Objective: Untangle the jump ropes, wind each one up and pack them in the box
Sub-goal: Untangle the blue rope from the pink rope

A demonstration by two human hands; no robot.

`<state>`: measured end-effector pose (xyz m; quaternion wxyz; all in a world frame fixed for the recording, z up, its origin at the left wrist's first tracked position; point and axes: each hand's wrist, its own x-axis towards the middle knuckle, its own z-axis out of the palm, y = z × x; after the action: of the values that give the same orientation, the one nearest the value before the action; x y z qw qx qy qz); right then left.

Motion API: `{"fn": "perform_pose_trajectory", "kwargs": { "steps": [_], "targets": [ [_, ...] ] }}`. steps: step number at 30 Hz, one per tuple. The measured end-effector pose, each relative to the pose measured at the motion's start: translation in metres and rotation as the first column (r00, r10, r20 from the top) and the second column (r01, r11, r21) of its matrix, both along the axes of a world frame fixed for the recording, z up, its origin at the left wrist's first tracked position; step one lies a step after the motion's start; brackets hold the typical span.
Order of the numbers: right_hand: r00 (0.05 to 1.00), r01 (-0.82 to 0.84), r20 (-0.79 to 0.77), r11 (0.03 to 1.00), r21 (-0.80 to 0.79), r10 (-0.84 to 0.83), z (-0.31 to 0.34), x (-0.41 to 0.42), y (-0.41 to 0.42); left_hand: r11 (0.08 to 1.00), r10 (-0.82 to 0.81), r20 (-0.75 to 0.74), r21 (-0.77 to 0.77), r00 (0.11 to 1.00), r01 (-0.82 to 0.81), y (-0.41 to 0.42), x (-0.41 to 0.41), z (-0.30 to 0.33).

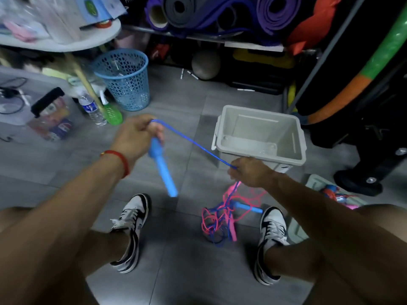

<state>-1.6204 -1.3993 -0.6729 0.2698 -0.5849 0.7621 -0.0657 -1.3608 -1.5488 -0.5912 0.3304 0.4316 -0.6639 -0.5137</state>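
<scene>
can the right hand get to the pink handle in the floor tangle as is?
Probably not yet: the right hand grips the blue cord. The pink plastic handle lies uncovered on the grey floor below it, so letting go would free it.

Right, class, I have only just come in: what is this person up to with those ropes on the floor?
A seated person is untangling jump ropes. The left hand grips a blue handle, and the blue rope runs taut from it to the right hand, which pinches the cord. Below that hand, blue and pink cords lie in a knotted heap on the floor between the shoes, with a second blue handle in it. The grey box stands open with no rope in it yet.
</scene>
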Motion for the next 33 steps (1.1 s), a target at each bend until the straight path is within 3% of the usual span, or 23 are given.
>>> {"fn": "perform_pose_trajectory", "kwargs": {
  "steps": [2,3,5,9,11,13,15,18,19,20,21,24,26,28,30,33],
  "targets": [
    [0.999,0.024,0.023,0.999,-0.037,-0.023,0.008,-0.012,-0.009,0.994,0.101,0.348,-0.075,0.932,-0.08,-0.025,0.028,-0.018],
    [0.998,0.026,0.052,0.998,-0.062,-0.023,0.014,-0.015,-0.016,0.995,0.092,0.547,-0.093,0.832,-0.049,-0.035,0.039,-0.027],
    [0.991,0.03,0.137,0.986,-0.162,-0.008,0.031,-0.013,-0.028,1.0,0.0,0.783,-0.007,0.622,0.01,-0.043,0.049,-0.042],
    [0.894,0.066,0.442,0.957,-0.282,0.069,0.068,0.01,-0.039,0.973,-0.124,0.932,0.048,0.339,0.225,-0.03,0.036,-0.055],
    [0.927,-0.019,0.342,0.929,-0.369,0.154,0.082,0.024,-0.042,0.954,-0.185,0.943,0.104,0.277,0.283,-0.018,0.023,-0.047],
    [0.959,-0.12,0.187,0.902,-0.415,0.214,0.09,0.036,-0.043,0.941,-0.279,0.906,0.191,0.318,0.28,-0.012,0.014,-0.038],
    [0.962,-0.185,0.108,0.887,-0.423,0.252,0.095,0.045,-0.042,0.931,-0.34,0.826,0.229,0.45,0.284,-0.006,0.005,-0.028],
    [0.96,-0.219,0.063,0.87,-0.443,0.274,0.091,0.052,-0.042,0.898,-0.431,0.503,0.158,0.749,0.411,0.016,-0.009,-0.007],
    [0.959,-0.226,0.054,0.866,-0.447,0.279,0.089,0.053,-0.043,0.871,-0.487,0.378,0.139,0.788,0.472,0.02,-0.011,-0.005],
    [0.959,-0.233,0.044,0.866,-0.442,0.28,0.088,0.054,-0.044,0.841,-0.536,0.302,0.111,0.788,0.53,0.023,-0.014,-0.006],
    [0.96,-0.237,0.031,0.868,-0.437,0.278,0.087,0.054,-0.046,0.821,-0.556,0.325,0.068,0.765,0.567,0.025,-0.016,-0.006],
    [0.963,-0.261,-0.026,0.899,-0.352,0.269,0.078,0.045,-0.05,0.806,-0.377,0.528,-0.218,0.761,0.55,0.015,-0.016,-0.009],
    [0.959,-0.281,-0.094,0.947,-0.153,0.269,0.062,0.028,-0.051,0.835,-0.208,0.487,-0.363,0.848,0.413,0.001,-0.011,-0.009],
    [0.95,-0.227,-0.183,0.962,0.151,0.253,0.039,0.007,-0.048,0.827,-0.035,0.444,-0.49,0.896,0.275,-0.012,-0.002,-0.012],
    [0.933,-0.179,-0.245,0.931,0.319,0.264,0.025,-0.008,-0.04,0.824,0.094,0.515,-0.52,0.852,0.224,-0.023,0.009,-0.02],
    [0.954,-0.147,-0.237,0.977,0.157,0.182,0.029,-0.018,-0.045,0.912,0.092,0.699,-0.345,0.709,0.222,-0.032,0.018,-0.035]
  ]
}}
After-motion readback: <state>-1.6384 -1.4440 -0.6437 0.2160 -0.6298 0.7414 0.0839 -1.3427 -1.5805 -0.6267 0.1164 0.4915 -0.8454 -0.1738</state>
